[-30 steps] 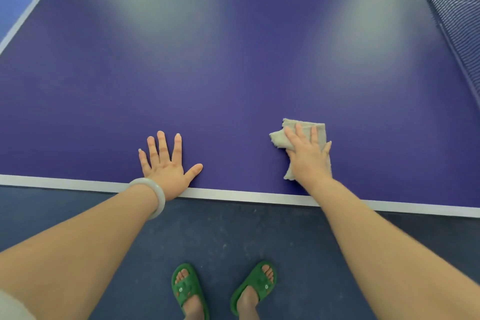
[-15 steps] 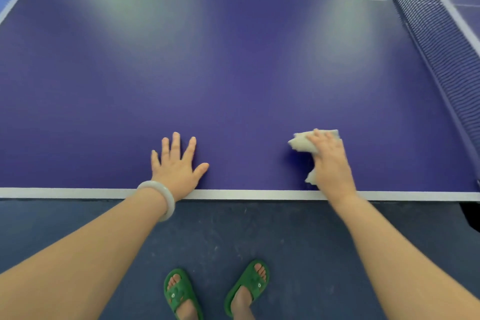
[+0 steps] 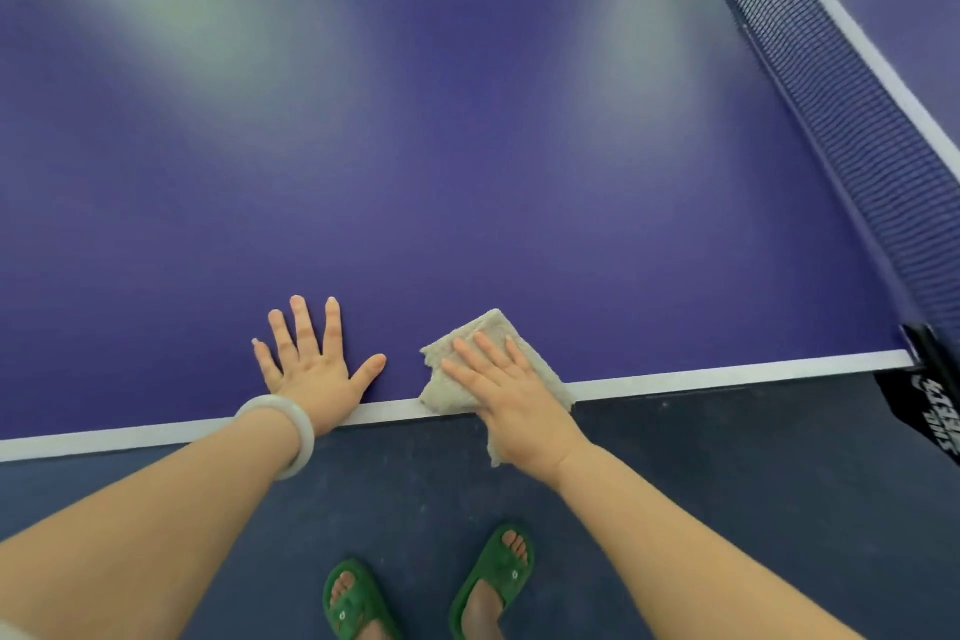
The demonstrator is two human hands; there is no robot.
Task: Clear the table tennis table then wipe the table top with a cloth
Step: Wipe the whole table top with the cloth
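Note:
The purple table tennis table [image 3: 467,146] fills the upper view, its white near edge running across the middle. A folded beige cloth [image 3: 485,330] lies on that near edge, partly hanging over it. My right hand [image 3: 511,390] presses flat on the cloth with straight fingers. My left hand [image 3: 311,369] rests flat on the table top just left of the cloth, fingers spread; a pale bangle circles its wrist.
The dark net [image 3: 841,120] runs along the right side to a black clamp [image 3: 935,390] at the table's corner. Below the edge is dark blue floor [image 3: 727,483], with my feet in green sandals [image 3: 426,587].
My right hand has slid the cloth left and back to the table's near edge, close to my left hand. The left hand has stayed planted; the view has shifted toward the net.

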